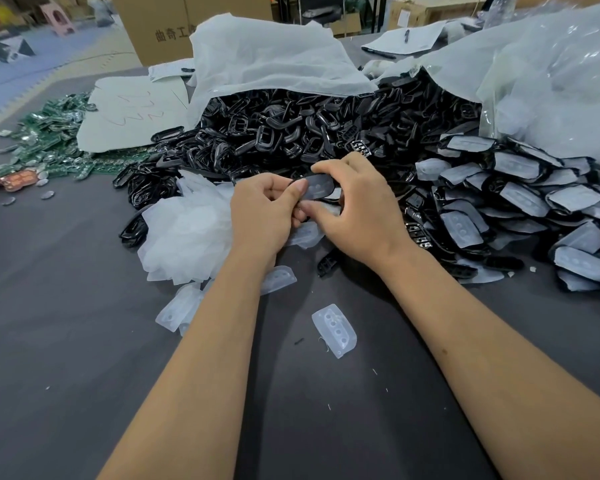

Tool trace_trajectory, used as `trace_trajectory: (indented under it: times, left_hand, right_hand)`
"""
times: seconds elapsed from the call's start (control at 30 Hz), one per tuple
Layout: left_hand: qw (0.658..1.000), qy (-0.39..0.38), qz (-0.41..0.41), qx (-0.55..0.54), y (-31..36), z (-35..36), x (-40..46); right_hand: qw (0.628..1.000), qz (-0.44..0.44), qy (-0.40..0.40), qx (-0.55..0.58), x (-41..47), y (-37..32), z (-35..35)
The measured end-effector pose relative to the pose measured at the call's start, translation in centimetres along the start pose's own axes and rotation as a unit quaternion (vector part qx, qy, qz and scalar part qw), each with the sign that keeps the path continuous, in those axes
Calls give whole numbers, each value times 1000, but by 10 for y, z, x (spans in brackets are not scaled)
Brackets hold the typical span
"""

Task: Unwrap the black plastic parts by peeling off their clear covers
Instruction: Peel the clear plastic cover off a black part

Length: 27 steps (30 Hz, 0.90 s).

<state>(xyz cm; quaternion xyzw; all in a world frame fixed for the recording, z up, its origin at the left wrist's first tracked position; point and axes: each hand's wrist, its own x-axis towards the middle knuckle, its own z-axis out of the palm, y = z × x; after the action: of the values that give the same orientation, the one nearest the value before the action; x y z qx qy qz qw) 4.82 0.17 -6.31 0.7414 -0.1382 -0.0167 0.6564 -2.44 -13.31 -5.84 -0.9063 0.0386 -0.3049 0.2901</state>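
dark grey table under both hands, left hand and right hand, pinching one black part.

My left hand: bare, no glove, no ring seen. Thumbnail short, plain, unpainted. My right hand: bare too, no glove, no ring seen, knuckles and tendons showing on back. Both forearms bare from wrist to frame edge, no sleeve in view, no watch, no bracelet or strap at either wrist. Small dark mole on my right forearm, on inner side about halfway along. Left forearm smooth, unmarked, little hair visible.
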Motion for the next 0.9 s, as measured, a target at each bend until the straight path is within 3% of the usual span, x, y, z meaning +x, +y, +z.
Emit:
trace_trajectory:
  times: [0.27,0.47,0.67,0.9]
  left_hand:
    - [1000,2,3,14,5,0,-6]
    - [994,38,76,70,33,36,-9]
    - [994,-37,88,51,78,114,-22]
    - [982,-124,116,78,92,170,-38]
  right_hand:
    - [999,-28,2,-26,2,6,-19]
    - [994,-12,38,-99,5,9,-55]
    - [970,79,90,-212,3,40,-125]
    - [955,151,42,-250,13,66,-187]
